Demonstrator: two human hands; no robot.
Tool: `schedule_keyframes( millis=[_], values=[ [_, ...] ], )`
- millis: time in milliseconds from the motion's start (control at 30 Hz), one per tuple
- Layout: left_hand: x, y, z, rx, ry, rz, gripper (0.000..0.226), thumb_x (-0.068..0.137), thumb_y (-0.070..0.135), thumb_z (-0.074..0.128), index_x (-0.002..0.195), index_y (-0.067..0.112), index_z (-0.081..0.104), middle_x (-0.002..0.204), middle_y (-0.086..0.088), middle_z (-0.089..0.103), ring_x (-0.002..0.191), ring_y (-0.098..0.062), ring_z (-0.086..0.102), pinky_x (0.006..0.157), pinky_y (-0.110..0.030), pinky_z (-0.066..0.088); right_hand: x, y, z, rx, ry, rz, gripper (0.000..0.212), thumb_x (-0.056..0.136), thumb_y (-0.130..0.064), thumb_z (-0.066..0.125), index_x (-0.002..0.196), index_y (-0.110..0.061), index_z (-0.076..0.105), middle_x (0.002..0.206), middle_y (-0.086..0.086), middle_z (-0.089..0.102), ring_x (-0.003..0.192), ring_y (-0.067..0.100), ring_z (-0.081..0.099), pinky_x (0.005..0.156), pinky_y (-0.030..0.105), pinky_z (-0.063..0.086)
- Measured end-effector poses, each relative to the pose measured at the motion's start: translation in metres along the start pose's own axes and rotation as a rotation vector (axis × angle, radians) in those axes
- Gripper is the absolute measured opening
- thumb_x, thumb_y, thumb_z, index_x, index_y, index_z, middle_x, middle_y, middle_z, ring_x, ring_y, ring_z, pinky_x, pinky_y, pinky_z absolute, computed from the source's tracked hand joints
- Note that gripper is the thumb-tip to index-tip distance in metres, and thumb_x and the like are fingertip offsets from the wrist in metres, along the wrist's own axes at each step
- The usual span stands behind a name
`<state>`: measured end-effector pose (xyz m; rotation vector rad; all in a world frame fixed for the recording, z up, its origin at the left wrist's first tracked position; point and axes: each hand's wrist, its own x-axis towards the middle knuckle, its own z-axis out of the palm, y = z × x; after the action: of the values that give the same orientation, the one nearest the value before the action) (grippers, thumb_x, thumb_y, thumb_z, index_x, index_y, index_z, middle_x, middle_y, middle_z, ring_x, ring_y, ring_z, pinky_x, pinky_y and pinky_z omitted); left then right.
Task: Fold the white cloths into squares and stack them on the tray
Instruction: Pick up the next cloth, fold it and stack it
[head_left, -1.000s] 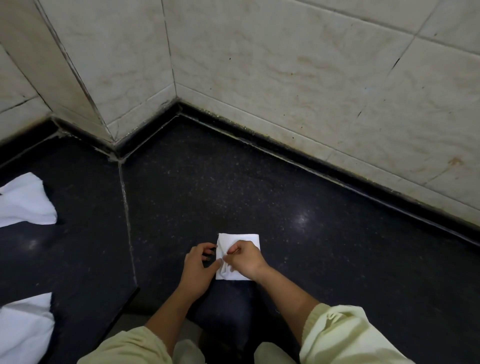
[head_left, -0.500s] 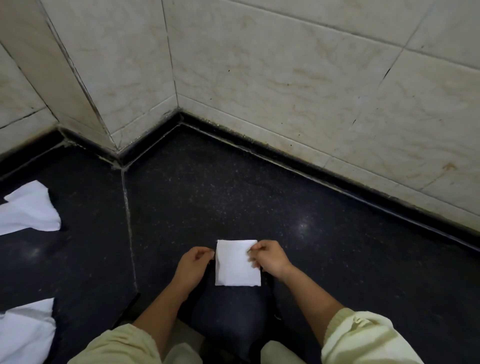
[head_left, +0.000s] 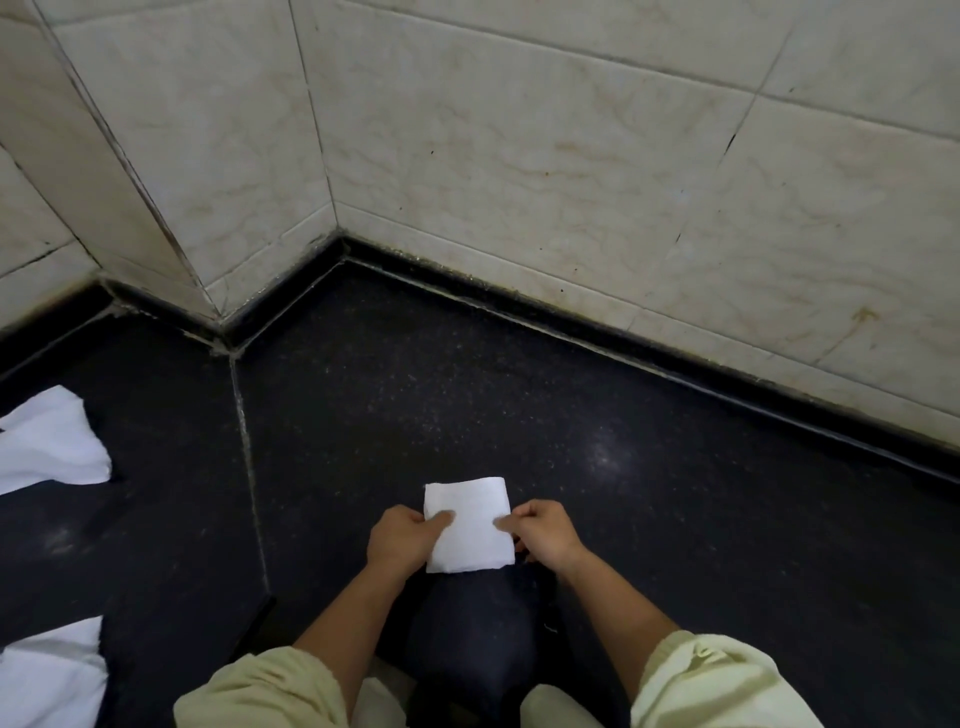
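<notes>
Left hand (head_left: 402, 540) and right hand (head_left: 543, 535) pinch opposite edges of the folded white cloth (head_left: 470, 525) over a dark counter (head_left: 675, 519); well left of it lie one loose cloth (head_left: 49, 447) and another loose cloth (head_left: 49, 675).

A person, seen from above, wears a loose pale yellow-cream top. Its left sleeve (head_left: 260, 691) and right sleeve (head_left: 711, 680) are soft, wrinkled and bunched in thick folds near the elbows, and the forearms are bare from there down to the left hand (head_left: 400, 540) and right hand (head_left: 545, 535). Dark blue trousers (head_left: 467, 634) with a denim-like weave cover the leg between the arms.
</notes>
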<state>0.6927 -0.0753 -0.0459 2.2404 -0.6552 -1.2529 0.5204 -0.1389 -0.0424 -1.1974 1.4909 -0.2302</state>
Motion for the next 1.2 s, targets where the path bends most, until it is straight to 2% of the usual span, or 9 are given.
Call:
schedule_keyframes(
  millis=[133,233,300,467,600,667,800,1033,1200],
  values=[
    [-0.001,0.007,0.001,-0.174,-0.135,-0.105,0.027,0.079,0.02,0.072,0.096,0.0,0.065,0.091,-0.012,0.067,0.082,-0.024,0.064,0.069,-0.032,0.055,-0.005,-0.008,0.002,0.176,-0.038,0.064,0.013,0.08,-0.016,0.07,0.085,-0.008,0.06,0.077,0.006,0.061,0.062,0.015,0.053,0.048,0.022,0.038],
    [-0.01,0.018,-0.004,-0.385,-0.272,-0.201,0.017,0.081,0.013,0.068,0.095,0.006,0.062,0.091,-0.009,0.065,0.082,-0.021,0.061,0.061,-0.03,0.051,-0.01,-0.013,-0.005,0.334,-0.071,0.101,0.015,0.076,-0.014,0.069,0.089,-0.01,0.065,0.09,0.01,0.066,0.08,0.021,0.061,0.062,0.028,0.047],
    [-0.01,0.021,-0.005,-0.463,-0.326,-0.187,0.012,0.081,0.013,0.066,0.093,0.01,0.064,0.097,-0.009,0.067,0.091,-0.023,0.063,0.067,-0.031,0.052,-0.014,-0.014,-0.01,0.454,-0.086,0.113,0.021,0.077,-0.01,0.067,0.098,-0.006,0.067,0.098,0.013,0.07,0.089,0.025,0.066,0.069,0.032,0.053],
    [-0.001,0.032,0.003,-0.556,-0.447,-0.115,0.021,0.08,0.009,0.063,0.101,0.006,0.067,0.104,-0.011,0.068,0.097,-0.024,0.063,0.082,-0.034,0.052,-0.025,-0.012,-0.028,0.683,-0.096,0.099,0.028,0.078,-0.003,0.062,0.105,-0.002,0.064,0.099,0.014,0.071,0.086,0.025,0.069,0.064,0.03,0.056],
    [-0.003,0.053,0.014,-0.49,-0.587,-0.032,0.021,0.079,0.008,0.064,0.1,0.01,0.066,0.097,-0.008,0.068,0.089,-0.021,0.063,0.069,-0.03,0.05,-0.032,-0.005,-0.05,0.775,-0.027,0.089,0.044,0.076,-0.004,0.064,0.119,0.002,0.06,0.111,0.017,0.07,0.092,0.026,0.069,0.066,0.031,0.057],
    [-0.007,0.065,0.022,-0.444,-0.655,0.009,0.027,0.078,0.007,0.065,0.105,0.013,0.065,0.102,-0.008,0.07,0.095,-0.024,0.064,0.073,-0.032,0.052,-0.039,0.0,-0.061,0.798,0.013,0.078,0.048,0.076,-0.005,0.065,0.123,0.0,0.058,0.115,0.017,0.069,0.095,0.027,0.069,0.067,0.032,0.057],
    [-0.025,0.091,0.052,-0.324,-0.755,0.102,0.04,0.079,0.007,0.067,0.115,0.021,0.063,0.112,-0.007,0.071,0.106,-0.027,0.066,0.086,-0.04,0.054,-0.066,0.022,-0.095,0.849,0.125,0.034,0.043,0.078,-0.002,0.063,0.12,-0.005,0.057,0.109,0.014,0.07,0.093,0.026,0.069,0.068,0.034,0.057],
    [-0.084,0.118,0.119,-0.161,-0.837,0.22,0.032,0.086,0.013,0.065,0.116,0.025,0.063,0.112,-0.007,0.07,0.096,-0.021,0.067,0.076,-0.033,0.054,-0.12,0.079,-0.166,0.87,0.282,-0.017,0.036,0.078,0.001,0.062,0.111,-0.013,0.06,0.102,0.008,0.072,0.089,0.024,0.069,0.069,0.035,0.057],
    [-0.152,0.128,0.19,-0.08,-0.897,0.279,0.034,0.086,0.011,0.066,0.118,0.022,0.061,0.114,-0.008,0.07,0.095,-0.022,0.067,0.083,-0.038,0.054,-0.173,0.137,-0.23,0.854,0.375,-0.043,0.037,0.078,0.001,0.062,0.112,-0.014,0.06,0.104,0.008,0.071,0.09,0.024,0.069,0.072,0.037,0.058]
  ],
)
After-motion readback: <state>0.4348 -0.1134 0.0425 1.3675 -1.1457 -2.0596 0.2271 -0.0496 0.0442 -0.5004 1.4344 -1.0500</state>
